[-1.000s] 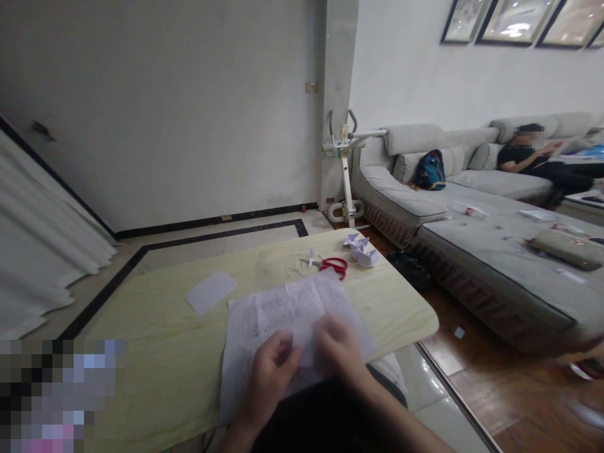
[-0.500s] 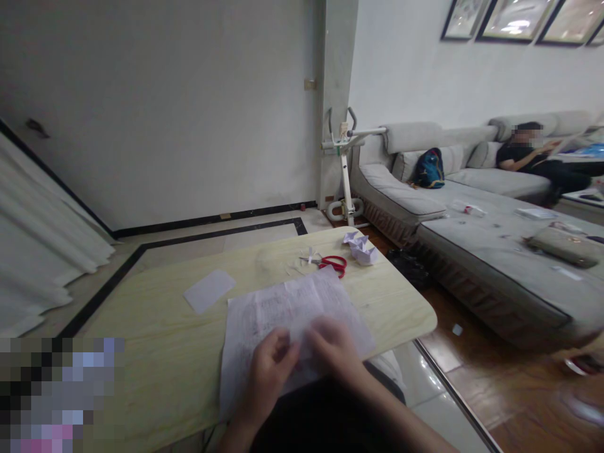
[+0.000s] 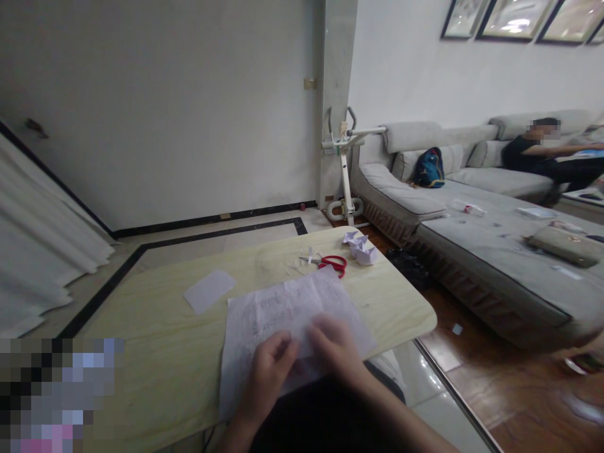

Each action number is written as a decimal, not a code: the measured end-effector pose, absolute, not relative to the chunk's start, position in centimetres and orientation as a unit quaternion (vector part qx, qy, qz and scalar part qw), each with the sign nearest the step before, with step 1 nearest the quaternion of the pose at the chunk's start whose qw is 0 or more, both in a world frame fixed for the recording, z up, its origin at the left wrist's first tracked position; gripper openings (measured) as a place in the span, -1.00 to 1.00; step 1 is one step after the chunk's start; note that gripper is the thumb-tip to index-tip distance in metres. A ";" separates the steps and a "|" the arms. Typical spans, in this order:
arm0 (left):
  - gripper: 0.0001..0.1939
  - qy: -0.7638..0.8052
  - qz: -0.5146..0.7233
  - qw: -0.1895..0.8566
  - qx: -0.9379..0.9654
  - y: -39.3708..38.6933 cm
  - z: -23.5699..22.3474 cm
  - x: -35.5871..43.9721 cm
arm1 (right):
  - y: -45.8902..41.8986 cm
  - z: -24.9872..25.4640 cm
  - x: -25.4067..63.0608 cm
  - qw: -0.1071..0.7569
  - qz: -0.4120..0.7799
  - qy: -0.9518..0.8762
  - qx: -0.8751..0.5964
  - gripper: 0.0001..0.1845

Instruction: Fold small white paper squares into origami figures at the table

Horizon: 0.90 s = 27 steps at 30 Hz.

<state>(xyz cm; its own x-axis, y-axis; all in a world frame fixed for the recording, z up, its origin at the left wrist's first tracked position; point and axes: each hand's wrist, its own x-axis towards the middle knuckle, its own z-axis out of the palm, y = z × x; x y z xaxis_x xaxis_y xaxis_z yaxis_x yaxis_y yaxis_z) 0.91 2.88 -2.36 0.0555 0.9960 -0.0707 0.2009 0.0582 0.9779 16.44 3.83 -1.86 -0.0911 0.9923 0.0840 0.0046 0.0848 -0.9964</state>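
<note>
A large sheet of printed paper (image 3: 278, 314) lies on the pale wooden table (image 3: 155, 340) in front of me. My left hand (image 3: 267, 374) and my right hand (image 3: 337, 349) rest close together on the sheet's near edge. Both have their fingers curled and pinched on the paper, which is slightly lifted between them. Red-handled scissors (image 3: 333, 264) lie further back on the table. Beside them sit small paper scraps (image 3: 309, 258) and a folded white paper piece (image 3: 362, 248).
A small blank slip of paper (image 3: 209, 290) lies left of the sheet. A grey sofa (image 3: 472, 251) with a blue backpack (image 3: 428, 168) stands to the right, and another person (image 3: 542, 154) sits at its far end. White exercise equipment (image 3: 346, 170) stands by the pillar.
My hands stay on the near edge of the sheet with only slight finger shifts. The person on the sofa has stretched an arm out to the right.
</note>
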 end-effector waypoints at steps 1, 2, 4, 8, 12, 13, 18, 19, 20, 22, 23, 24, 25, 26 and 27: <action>-0.66 0.548 0.414 0.477 0.549 2.9 -2.4 0.9 | 3.8 -1.9 16.4 0.497 0.495 -0.547 -0.457 -0.66; -0.66 0.548 0.414 0.473 0.551 2.9 -2.4 0.8 | 3.8 -1.9 16.5 0.500 0.491 -0.548 -0.457 -0.67; -0.65 0.551 0.415 0.471 0.550 3.0 -2.5 0.8 | 3.8 -1.9 16.4 0.500 0.489 -0.550 -0.457 -0.67; -0.66 0.547 0.420 0.477 0.545 2.8 -2.5 1.0 | 3.9 -2.1 16.3 0.494 0.481 -0.559 -0.460 -0.68; -0.66 0.547 0.418 0.468 0.554 2.7 -2.5 1.0 | 3.9 -2.3 16.2 0.496 0.471 -0.565 -0.461 -0.67; -0.66 0.547 0.413 0.470 0.556 2.8 -2.5 1.0 | 3.9 -2.2 16.2 0.497 0.470 -0.566 -0.460 -0.67; -0.65 0.540 0.419 0.471 0.558 2.7 -2.5 1.1 | 3.8 -1.7 16.3 0.492 0.477 -0.570 -0.454 -0.64; -0.65 0.540 0.421 0.470 0.557 2.6 -2.5 1.2 | 3.8 -1.5 16.3 0.490 0.479 -0.569 -0.455 -0.63; -0.66 0.541 0.423 0.470 0.555 2.6 -2.4 1.2 | 3.8 -1.4 16.4 0.489 0.480 -0.568 -0.456 -0.62; -0.66 0.542 0.420 0.470 0.557 2.5 -2.1 1.3 | 3.7 -1.1 16.4 0.488 0.485 -0.563 -0.458 -0.61; -0.66 0.543 0.421 0.466 0.558 2.5 -2.0 1.3 | 3.7 -1.0 16.4 0.487 0.491 -0.559 -0.457 -0.61; -0.65 0.543 0.420 0.462 0.561 2.5 -2.0 1.3 | 3.6 -1.0 16.4 0.487 0.499 -0.553 -0.455 -0.61; -0.64 0.544 0.418 0.459 0.565 2.5 -2.0 1.3 | 3.6 -1.0 16.4 0.486 0.507 -0.549 -0.454 -0.61; -0.64 0.545 0.418 0.455 0.566 2.5 -2.0 1.3 | 3.6 -1.0 16.4 0.484 0.512 -0.546 -0.453 -0.61; -0.63 0.544 0.417 0.455 0.568 2.6 -2.0 1.3 | 3.6 -1.1 16.4 0.482 0.516 -0.545 -0.453 -0.61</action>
